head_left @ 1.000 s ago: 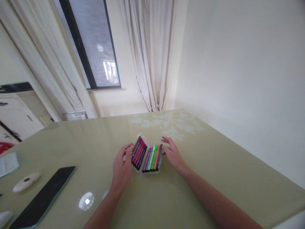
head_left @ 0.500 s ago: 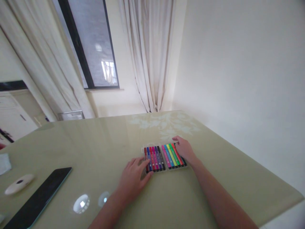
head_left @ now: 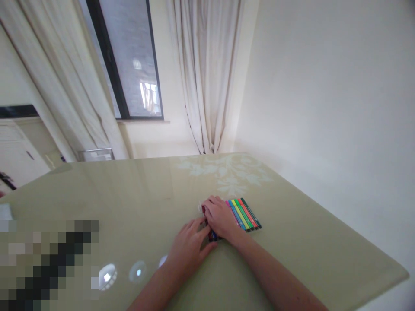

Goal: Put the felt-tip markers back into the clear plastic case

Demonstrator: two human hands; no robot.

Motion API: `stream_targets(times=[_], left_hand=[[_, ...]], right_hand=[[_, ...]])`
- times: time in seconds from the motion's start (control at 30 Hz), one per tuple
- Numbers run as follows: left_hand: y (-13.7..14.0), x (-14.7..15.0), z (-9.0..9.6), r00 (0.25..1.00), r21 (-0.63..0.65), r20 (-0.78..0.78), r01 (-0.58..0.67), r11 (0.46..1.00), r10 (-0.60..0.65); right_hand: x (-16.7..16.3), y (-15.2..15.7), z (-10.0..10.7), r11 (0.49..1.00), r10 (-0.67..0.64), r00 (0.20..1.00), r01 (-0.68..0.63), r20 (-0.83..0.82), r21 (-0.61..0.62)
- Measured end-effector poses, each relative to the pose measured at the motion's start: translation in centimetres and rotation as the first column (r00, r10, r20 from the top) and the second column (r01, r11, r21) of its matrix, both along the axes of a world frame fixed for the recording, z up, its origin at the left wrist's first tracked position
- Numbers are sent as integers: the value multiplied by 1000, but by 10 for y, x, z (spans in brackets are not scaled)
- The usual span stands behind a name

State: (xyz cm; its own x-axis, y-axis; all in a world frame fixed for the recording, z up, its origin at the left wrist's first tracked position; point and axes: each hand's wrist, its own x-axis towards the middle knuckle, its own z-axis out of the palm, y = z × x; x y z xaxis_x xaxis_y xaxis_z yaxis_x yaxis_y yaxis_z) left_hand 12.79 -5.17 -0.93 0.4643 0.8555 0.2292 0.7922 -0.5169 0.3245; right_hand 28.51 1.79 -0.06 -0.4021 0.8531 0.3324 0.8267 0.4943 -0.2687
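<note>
Bright markers point(head_left: 244, 214) lay flat on the table point(head_left: 136, 194), long axes running 11 to 5 o'clock, dark ends toward 5, at 2 o'clock from the left hand point(head_left: 188, 242), fingers loosely spread, at 3 from the right hand point(head_left: 222, 219), grip undeterminable.

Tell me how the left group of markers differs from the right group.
The left group of markers is mostly covered by the right hand, while the right group of markers is mostly in view. What shows of the left group looks dark red and blue; the right group has brighter yellow, green and orange. Both groups show dark ends on the near side.
</note>
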Motion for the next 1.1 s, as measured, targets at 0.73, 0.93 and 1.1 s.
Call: stream_targets(times=[0.73,0.93,1.1], left_hand=[[6,0,-3,999,-40,-21,-42,998,41],[8,-4,-7,998,-44,28,-48,998,50],[6,-6,-8,997,-29,65,-26,999,28]], right_hand=[[14,14,1,994,4,879,-55,-477,-93],[14,9,9,985,-62,795,-51,-604,-168],[22,9,16,990,-141,673,84,-726,-115]])
